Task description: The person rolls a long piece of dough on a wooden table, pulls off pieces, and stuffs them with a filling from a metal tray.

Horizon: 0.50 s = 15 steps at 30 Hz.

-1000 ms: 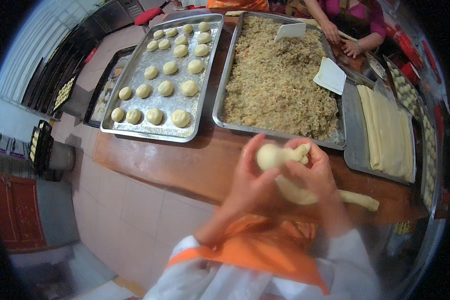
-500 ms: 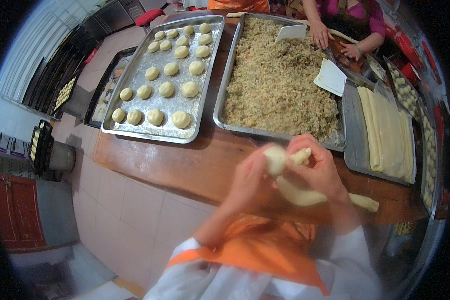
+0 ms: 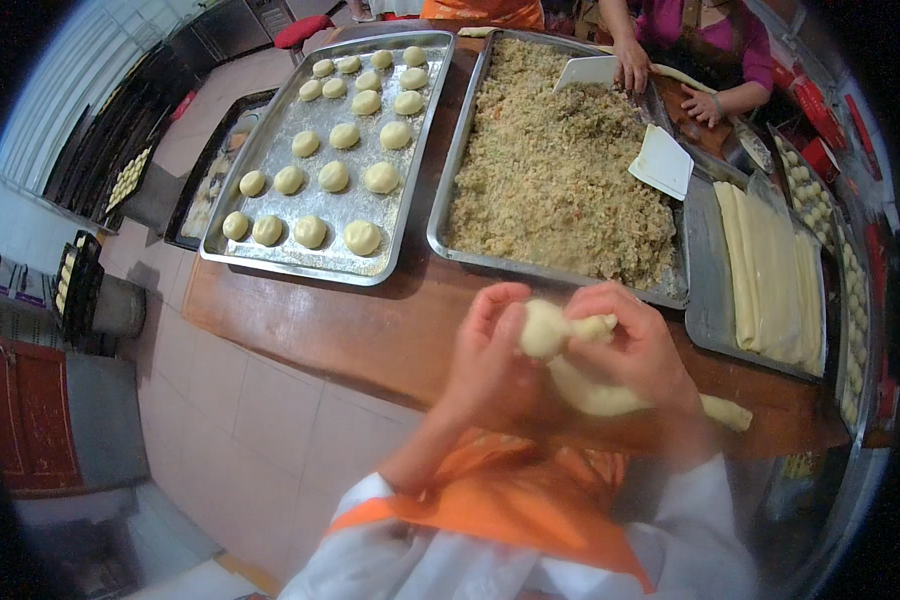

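Above the wooden table (image 3: 390, 330), my left hand (image 3: 485, 350) curls around a smooth, pale dough ball (image 3: 543, 329). My right hand (image 3: 638, 350) pinches the ball's narrow neck, with a small end of dough (image 3: 595, 327) sticking out between its fingers. Beneath the hands a long dough rope (image 3: 727, 412) lies on the table, partly hidden by my right wrist. Just beyond, a large metal tray (image 3: 550, 266) holds crumbly tan filling (image 3: 560, 170). Two white scrapers (image 3: 662, 162) rest at its right side.
At the left, a metal tray (image 3: 300, 268) carries several round dough balls in rows. Folded dough sheets (image 3: 770, 270) lie on a tray to the right. Across the table a co-worker's hands (image 3: 705, 104) are near the filling. More trays of dough pieces (image 3: 808, 190) stand at the far right.
The dough ball has turned in my hands and its pinched neck now shows. My left fingers have loosened a little. A co-worker's hand has shifted towards the far scraper.
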Available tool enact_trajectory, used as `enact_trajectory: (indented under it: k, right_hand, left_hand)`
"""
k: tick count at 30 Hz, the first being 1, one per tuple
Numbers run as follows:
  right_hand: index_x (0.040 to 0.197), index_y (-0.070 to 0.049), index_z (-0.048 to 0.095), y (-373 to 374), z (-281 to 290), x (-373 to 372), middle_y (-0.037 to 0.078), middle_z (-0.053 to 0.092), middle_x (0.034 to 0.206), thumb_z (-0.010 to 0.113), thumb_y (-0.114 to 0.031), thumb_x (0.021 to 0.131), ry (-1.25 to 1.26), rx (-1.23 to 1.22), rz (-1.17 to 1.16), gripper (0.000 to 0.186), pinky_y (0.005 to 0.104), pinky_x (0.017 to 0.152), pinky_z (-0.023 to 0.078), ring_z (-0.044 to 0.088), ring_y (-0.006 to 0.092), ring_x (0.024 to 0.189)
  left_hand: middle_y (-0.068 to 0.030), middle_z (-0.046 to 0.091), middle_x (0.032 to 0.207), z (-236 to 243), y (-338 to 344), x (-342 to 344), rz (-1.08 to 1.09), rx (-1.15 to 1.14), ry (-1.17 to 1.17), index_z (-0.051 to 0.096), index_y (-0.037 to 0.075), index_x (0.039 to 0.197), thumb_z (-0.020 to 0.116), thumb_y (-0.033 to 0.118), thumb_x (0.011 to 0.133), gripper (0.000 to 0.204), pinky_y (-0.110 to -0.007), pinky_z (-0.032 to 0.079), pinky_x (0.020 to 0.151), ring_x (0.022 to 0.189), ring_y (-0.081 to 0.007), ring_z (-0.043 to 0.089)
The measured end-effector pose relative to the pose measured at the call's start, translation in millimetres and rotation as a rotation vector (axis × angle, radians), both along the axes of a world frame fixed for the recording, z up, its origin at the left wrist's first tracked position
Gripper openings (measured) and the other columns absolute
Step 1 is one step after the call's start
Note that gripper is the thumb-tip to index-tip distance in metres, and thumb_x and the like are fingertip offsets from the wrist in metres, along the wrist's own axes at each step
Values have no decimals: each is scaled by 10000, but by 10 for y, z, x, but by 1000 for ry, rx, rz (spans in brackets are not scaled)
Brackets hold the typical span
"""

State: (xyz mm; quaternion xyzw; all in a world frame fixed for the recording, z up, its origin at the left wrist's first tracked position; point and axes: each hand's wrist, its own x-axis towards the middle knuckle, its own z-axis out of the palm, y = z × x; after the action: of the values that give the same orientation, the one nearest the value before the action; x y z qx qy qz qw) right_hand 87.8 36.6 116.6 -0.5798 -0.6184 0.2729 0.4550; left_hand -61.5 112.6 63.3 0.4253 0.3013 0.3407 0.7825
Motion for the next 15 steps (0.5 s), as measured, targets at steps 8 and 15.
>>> enact_trajectory:
  k: [8,15]
  right_hand:
    - [789,-58,543,-40,-39,-104,106,565,785,583,64,617,-345,245,-119,215,352,656,472,566,289,762]
    - [789,-59,547,-45,-146,-148,116,568,772,596,37,625,-339,313,-113,196,359,641,471,566,294,747]
  left_hand:
    - [-53,587,907,43,6,-5,-141,-9,51,512,13,1101,550,182,843,311,-222,468,654,777,-88,545]
    - [-69,588,985,-193,-17,3,-133,264,113,496,17,1141,660,125,746,441,-242,468,739,873,-92,539]
